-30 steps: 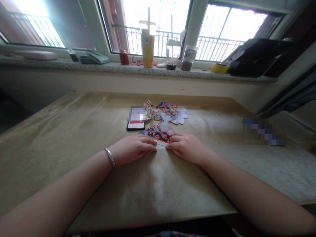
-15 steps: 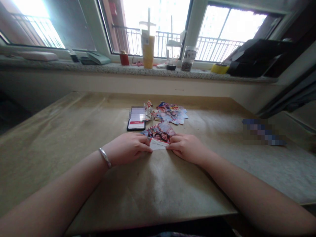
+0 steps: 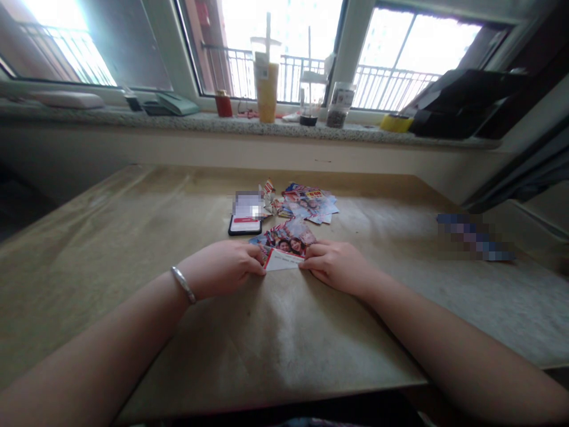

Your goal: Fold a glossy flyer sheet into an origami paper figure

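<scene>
A colourful printed flyer [image 3: 296, 234] with a photo of two people lies on the table in front of me. Its near edge is turned up, showing a white flap [image 3: 282, 261] with a red border. My left hand [image 3: 229, 267], with a silver bangle at the wrist, pinches the flap's left corner. At the flap's right end, the fingers of my right hand [image 3: 338, 267] are closed on the paper and press it to the table. Just beyond my left hand lies a phone [image 3: 246, 226] with a lit screen, partly pixelated.
Behind the flyer lie folded paper pieces [image 3: 270, 200] and a fanned pile of similar flyers [image 3: 311, 204]. A pixelated bluish strip [image 3: 475, 237] rests at the table's right. On the windowsill [image 3: 178, 121] stand a tall cup of yellow drink [image 3: 267, 89], other cups and a black object [image 3: 462, 107].
My left hand has slid slightly left along the folded edge, so more of the white flap and its red border shows. My right hand stays put.
</scene>
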A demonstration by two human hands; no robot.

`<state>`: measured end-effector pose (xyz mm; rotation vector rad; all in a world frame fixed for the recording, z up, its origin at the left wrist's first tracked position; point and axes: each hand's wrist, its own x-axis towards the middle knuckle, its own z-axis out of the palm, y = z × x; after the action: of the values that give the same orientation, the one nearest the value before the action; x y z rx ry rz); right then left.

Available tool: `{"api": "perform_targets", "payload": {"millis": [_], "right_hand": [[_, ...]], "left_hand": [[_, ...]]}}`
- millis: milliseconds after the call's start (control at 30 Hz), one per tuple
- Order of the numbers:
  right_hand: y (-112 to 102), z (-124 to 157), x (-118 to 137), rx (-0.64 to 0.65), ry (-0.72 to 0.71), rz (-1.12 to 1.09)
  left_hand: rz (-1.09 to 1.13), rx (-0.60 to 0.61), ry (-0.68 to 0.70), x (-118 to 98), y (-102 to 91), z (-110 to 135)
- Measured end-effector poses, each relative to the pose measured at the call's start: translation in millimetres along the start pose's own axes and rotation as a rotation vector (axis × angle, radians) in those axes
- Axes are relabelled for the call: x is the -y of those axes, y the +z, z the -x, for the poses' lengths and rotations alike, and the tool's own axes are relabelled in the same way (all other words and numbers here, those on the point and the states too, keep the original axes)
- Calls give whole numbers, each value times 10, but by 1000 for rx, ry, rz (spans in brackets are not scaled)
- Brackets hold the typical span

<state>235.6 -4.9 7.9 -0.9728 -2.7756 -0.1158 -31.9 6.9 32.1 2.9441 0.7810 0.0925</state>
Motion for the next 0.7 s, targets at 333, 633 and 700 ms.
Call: {"api": "perform_targets", "payload": {"millis": [333, 633, 700], "right_hand": [[36, 9, -25, -4, -4, -23], [47, 8, -23, -35, 1, -54], [37, 5, -14, -35, 4, -43]], "left_hand": [[21, -8, 5, 7, -63, 31], [-82, -20, 23, 14, -13, 14], [-141, -49, 57, -39, 30, -30]]}}
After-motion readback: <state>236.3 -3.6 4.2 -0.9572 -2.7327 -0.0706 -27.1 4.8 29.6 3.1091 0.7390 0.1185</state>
